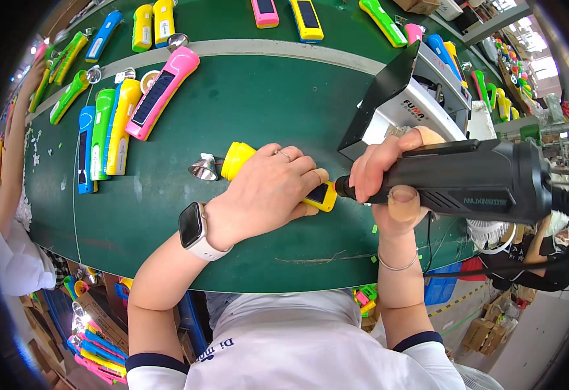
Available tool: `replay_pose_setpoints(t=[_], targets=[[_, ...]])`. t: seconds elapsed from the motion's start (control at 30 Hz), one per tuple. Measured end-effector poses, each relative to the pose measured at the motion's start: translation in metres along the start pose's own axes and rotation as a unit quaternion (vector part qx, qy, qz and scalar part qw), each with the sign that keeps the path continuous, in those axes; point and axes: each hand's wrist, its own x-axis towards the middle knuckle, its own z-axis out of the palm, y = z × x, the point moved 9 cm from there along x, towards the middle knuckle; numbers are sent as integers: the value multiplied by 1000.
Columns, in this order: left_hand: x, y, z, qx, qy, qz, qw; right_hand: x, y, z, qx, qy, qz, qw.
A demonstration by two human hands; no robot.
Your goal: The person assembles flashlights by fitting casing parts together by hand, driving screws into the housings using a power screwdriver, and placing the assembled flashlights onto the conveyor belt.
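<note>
The left hand (275, 183) is clamped palm-down over a yellow flashlight (238, 161), its fingers bent across the body and the thumb along the near side, so that the flashlight lies aslant on the table (284, 260), in front of the torso. The right hand (377, 170) is wrapped around a black power tool (470, 179), fingers over the top and thumb beneath, holding it nearly level with its nose at the flashlight's right end; whether the bit touches is too small to tell. The left forearm slants in from the lower left, a white-strapped watch (193, 225) at its wrist; the right one rises almost straight, ringed by a thin bangle (398, 261). The flashlight is smooth and plastic-looking, with a ribbed round head and a dark glossy panel (317, 193) near its other end; a shiny, cone-shaped reflector (203, 168) sits just beside the head. The tool is a matte, slotted cylinder with a ridged cable (567, 207) at its rear. Green tabletop runs from the left hand to a slanted group of blue, green, yellow and pink flashlights (123, 127) on the left. Close beyond the right hand, an angular black-and-silver machine (414, 104) limits the room. A pale strip (252, 47) curves along the far side, and the table's rounded near edge passes just before the torso.
</note>
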Motion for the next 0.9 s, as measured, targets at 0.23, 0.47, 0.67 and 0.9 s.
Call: replay_pose_setpoints(t=[0.23,0.47,0.67,0.9], targets=[[-3,-1,1,78,22,-36,996,4,-81,-38,50,50,-180,981],[-6,-7,-28,103,113,-49,987,38,-60,-74,-49,164,-61,983],[-6,-17,-19,80,65,-56,993,12,-72,-57,-22,129,-152,980],[-4,-4,-30,98,130,-29,986,36,-61,-104,64,229,-53,970]])
